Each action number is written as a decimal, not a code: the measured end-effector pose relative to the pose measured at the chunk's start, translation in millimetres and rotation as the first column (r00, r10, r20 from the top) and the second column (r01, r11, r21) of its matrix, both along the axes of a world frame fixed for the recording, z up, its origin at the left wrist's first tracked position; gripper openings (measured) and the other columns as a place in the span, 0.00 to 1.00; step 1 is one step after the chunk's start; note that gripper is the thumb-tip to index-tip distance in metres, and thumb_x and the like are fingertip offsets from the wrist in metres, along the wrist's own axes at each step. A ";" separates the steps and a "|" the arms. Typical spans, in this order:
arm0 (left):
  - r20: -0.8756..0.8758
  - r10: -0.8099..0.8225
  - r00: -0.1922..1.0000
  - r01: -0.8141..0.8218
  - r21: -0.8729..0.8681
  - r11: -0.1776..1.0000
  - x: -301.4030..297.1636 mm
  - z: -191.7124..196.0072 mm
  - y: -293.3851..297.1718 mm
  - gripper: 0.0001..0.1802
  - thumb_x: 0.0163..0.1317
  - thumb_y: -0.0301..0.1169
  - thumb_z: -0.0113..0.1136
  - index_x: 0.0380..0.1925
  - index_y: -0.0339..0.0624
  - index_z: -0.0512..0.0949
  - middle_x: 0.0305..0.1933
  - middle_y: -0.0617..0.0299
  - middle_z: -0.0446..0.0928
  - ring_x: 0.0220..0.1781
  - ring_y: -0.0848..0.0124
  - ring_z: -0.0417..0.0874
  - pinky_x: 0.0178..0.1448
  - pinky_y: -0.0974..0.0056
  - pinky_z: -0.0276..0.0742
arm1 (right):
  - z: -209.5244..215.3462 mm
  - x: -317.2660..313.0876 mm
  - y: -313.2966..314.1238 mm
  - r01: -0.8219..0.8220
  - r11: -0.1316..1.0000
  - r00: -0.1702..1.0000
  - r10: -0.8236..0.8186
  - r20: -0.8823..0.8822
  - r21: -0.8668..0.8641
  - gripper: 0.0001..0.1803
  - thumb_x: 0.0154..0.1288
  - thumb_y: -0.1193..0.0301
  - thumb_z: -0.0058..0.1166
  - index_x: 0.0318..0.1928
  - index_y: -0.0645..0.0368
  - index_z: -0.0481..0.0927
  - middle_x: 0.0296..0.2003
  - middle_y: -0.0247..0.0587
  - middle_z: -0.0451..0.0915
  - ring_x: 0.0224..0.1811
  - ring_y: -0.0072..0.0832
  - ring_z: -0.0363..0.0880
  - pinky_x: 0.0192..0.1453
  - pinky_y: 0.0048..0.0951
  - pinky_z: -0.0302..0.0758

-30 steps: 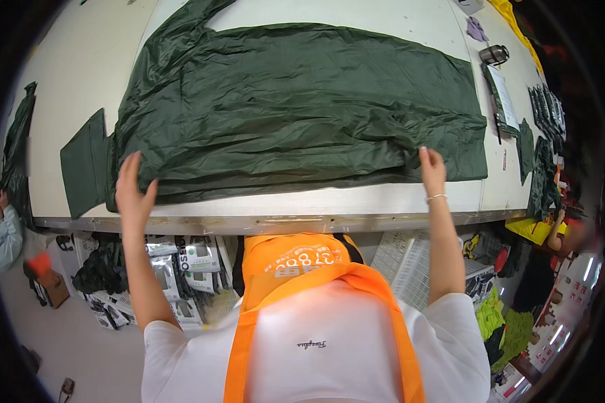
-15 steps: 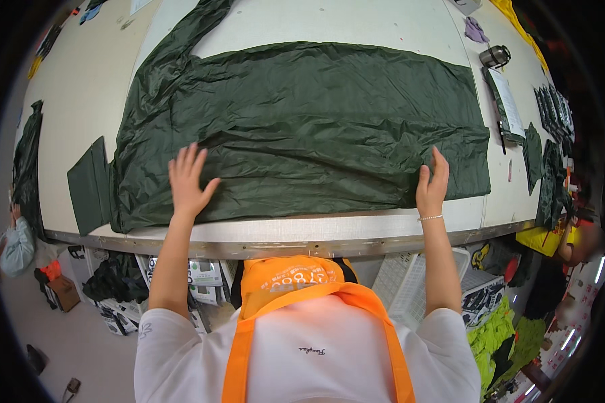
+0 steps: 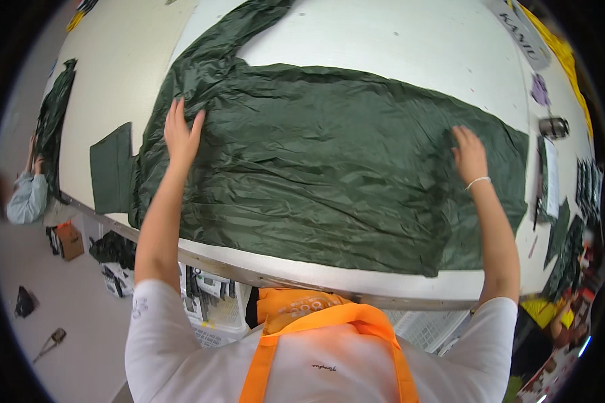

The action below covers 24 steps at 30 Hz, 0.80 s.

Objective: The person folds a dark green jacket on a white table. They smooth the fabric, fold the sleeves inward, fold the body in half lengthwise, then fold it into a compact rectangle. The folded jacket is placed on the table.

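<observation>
A dark green thin coat-like garment [image 3: 329, 161] lies spread and wrinkled over the white table, one sleeve [image 3: 225, 37] stretching away at the far left. On its left part rests my left hand [image 3: 181, 131], fingers extended and thumb apart, gripping nothing. Over the right part of the cloth is my right hand [image 3: 470, 154], its fingers bent a little and touching or just above the fabric; whether it pinches any cloth is hard to see. A flat green folded piece [image 3: 111, 169] sticks out beyond the garment's left edge.
A metal flask [image 3: 553, 127], a purple cloth [image 3: 539, 90] and a clipboard with paper [image 3: 550, 176] lie along the table's right side. Another person's sleeve [image 3: 28, 199] and hands work at dark green cloth [image 3: 55, 127] on the left. White crates [image 3: 215, 312] stand under the table's front edge.
Both hands have moved farther from me over the garment. The near layer now lies spread flatter, its lower edge closer to the table's front. The view has turned and shifted.
</observation>
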<state>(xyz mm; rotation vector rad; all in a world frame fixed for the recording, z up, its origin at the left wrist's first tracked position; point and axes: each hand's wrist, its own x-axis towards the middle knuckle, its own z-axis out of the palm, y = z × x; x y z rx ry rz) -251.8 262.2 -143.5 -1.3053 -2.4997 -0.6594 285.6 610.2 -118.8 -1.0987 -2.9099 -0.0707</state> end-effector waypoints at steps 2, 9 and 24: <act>-0.132 0.159 0.978 -0.184 -0.198 0.963 -49.3 -5.3 47.8 0.44 0.54 0.58 0.58 0.64 0.41 0.61 0.67 0.44 0.59 0.69 0.50 0.59 0.69 0.50 0.53 | -17.6 -13.8 44.9 0.030 0.986 0.975 -0.065 0.211 0.166 0.37 0.55 0.81 0.54 0.66 0.48 0.60 0.63 0.43 0.64 0.64 0.37 0.64 0.69 0.41 0.58; 0.022 0.346 0.938 -0.202 -0.775 0.599 -130.1 -7.9 148.3 0.80 0.22 0.57 0.79 0.71 0.47 0.36 0.62 0.47 0.68 0.63 0.51 0.70 0.68 0.43 0.55 | -20.0 -46.0 120.5 0.248 0.968 0.839 -0.191 0.510 -0.047 0.29 0.53 0.80 0.54 0.57 0.51 0.66 0.55 0.46 0.71 0.53 0.41 0.74 0.61 0.42 0.67; -0.487 -0.162 0.858 0.052 -0.232 0.971 15.4 99.6 -176.4 0.17 0.50 0.37 0.59 0.37 0.36 0.78 0.43 0.51 0.77 0.48 0.53 0.75 0.54 0.52 0.65 | 106.3 191.5 -111.6 0.097 0.945 0.993 -0.112 0.027 0.313 0.26 0.38 0.77 0.53 0.45 0.54 0.76 0.39 0.40 0.75 0.48 0.38 0.73 0.54 0.37 0.65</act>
